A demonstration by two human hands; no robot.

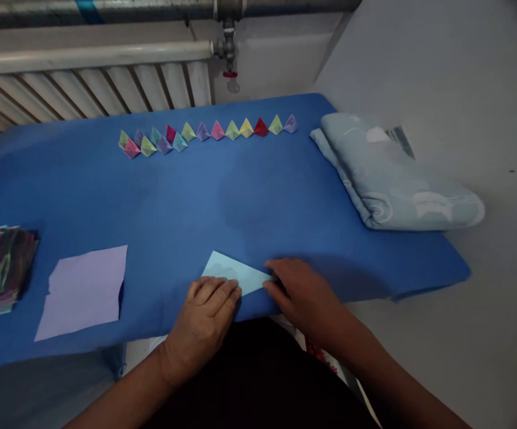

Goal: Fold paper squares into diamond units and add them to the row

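Note:
A light blue sheet of origami paper (pixel 227 268), folded to a pointed shape, lies at the near edge of the blue-covered surface. My left hand (pixel 209 310) presses on its lower left part, the fingers held together and curled over the edge. At the right tip of the paper, my right hand (pixel 298 292) has thumb and forefinger closed on the corner. The paper's lower left part is hidden under my left fingers.
Small folded paper pieces (pixel 217 131) in several colours form rows toward the back. A torn-edged purple sheet (pixel 84 292) and a stack of coloured paper (pixel 3 268) lie left. A folded pale blanket (pixel 374 173) sits at right; a radiator (pixel 93 83) stands behind.

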